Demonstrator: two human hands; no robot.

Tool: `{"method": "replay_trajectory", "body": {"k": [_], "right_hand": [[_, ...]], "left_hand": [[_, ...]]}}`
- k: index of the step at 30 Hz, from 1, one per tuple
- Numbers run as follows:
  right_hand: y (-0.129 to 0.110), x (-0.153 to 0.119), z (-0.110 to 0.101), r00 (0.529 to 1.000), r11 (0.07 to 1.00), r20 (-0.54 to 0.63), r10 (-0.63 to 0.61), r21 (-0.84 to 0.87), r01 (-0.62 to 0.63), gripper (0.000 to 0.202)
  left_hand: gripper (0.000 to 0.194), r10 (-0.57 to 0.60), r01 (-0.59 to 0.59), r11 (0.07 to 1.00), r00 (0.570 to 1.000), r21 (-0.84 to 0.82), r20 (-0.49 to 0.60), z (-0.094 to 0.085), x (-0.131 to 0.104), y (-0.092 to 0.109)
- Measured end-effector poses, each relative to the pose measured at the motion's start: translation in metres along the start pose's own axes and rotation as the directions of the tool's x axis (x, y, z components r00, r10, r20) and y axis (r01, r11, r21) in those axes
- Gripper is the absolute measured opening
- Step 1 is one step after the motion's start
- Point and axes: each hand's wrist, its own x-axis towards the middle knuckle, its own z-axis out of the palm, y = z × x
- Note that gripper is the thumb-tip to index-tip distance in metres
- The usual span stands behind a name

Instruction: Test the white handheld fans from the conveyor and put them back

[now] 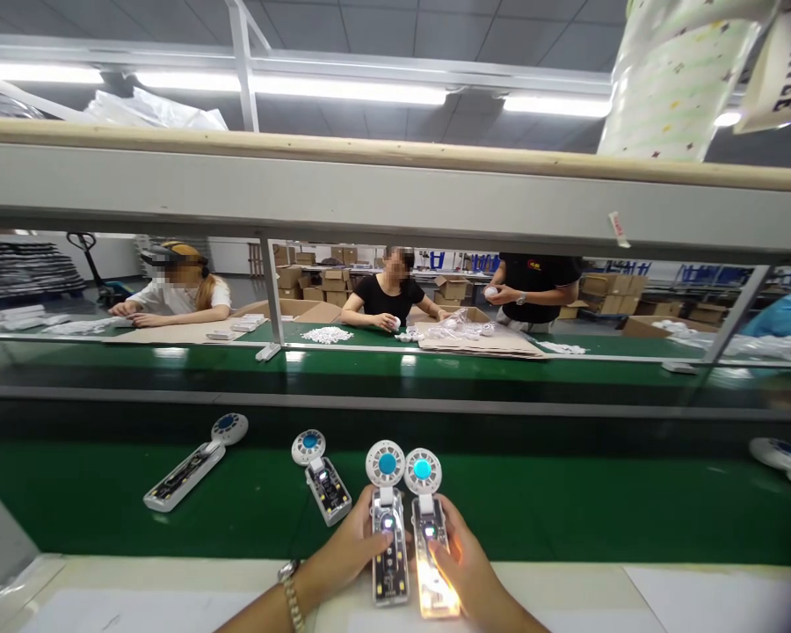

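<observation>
Two small white handheld fans with clear, see-through bodies are held upright side by side at the near edge of the green belt. My left hand [361, 538] is closed round the left handheld fan [387, 463], its thumb on the body's front. Wrapped round the right handheld fan [423, 471] is my right hand [462, 556], thumb also on the front. The right fan's lower body glows warm yellow and its hub shines bright blue. Just left of my left hand lies a third handheld fan [328, 489], with a small light lit.
Farther left on the green belt [533, 501] lies another handheld fan [188, 475]; one more [779, 454] is at the right edge. A pale ledge [554, 589] runs along the front. Beyond the metal frame [435, 189], several people work at another bench with cardboard and white parts.
</observation>
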Motion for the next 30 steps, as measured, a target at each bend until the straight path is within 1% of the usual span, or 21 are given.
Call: {"method": "replay_trajectory", "body": {"k": [2,5,8,10,12,15,19,23,27,30], "right_hand": [[0.000,0.000,0.000,1.000,1.000,-0.009,0.012,0.012,-0.012,0.060],[0.001,0.000,-0.001,1.000,1.000,0.010,0.016,-0.010,-0.016,0.058],[0.002,0.000,-0.003,0.999,0.999,0.021,0.044,-0.001,-0.044,0.064],[0.002,0.000,-0.003,0.998,0.998,0.018,0.057,0.010,-0.057,0.066],[0.001,0.000,-0.004,0.998,0.998,0.027,0.061,0.012,-0.062,0.064],[0.001,0.000,-0.003,0.998,0.999,0.058,0.037,0.028,-0.039,0.064],[0.005,0.001,-0.004,0.996,0.999,0.085,-0.007,0.040,0.004,0.071],[0.012,0.003,-0.008,0.996,1.000,0.091,-0.017,0.015,0.016,0.074],[0.019,0.006,-0.012,0.995,1.000,0.098,-0.007,0.016,0.005,0.077],[0.022,0.007,-0.011,0.997,0.999,0.076,0.003,0.035,-0.006,0.079]], "left_hand": [[0.059,-0.001,0.001,1.000,1.000,-0.009,0.001,0.001,0.000,0.001],[0.058,0.010,-0.010,1.000,1.000,-0.014,0.002,0.001,0.000,0.001],[0.059,-0.001,0.001,1.000,1.000,-0.010,-0.014,0.000,0.000,0.000],[0.059,-0.008,0.008,1.000,1.000,-0.009,-0.001,-0.001,0.000,0.000],[0.061,-0.007,0.007,1.000,1.000,-0.016,0.021,-0.002,0.000,-0.001],[0.065,0.008,-0.006,0.999,0.999,-0.039,0.047,-0.003,0.000,-0.001],[0.065,0.022,-0.019,0.998,0.999,-0.064,0.046,-0.001,0.001,-0.001],[0.062,-0.015,0.018,0.995,0.999,-0.094,0.033,0.000,0.002,0.001],[0.064,-0.055,0.057,0.990,0.998,-0.132,0.014,0.000,0.002,0.002],[0.064,-0.073,0.075,0.987,0.997,-0.144,0.019,-0.001,0.001,0.002]]}}
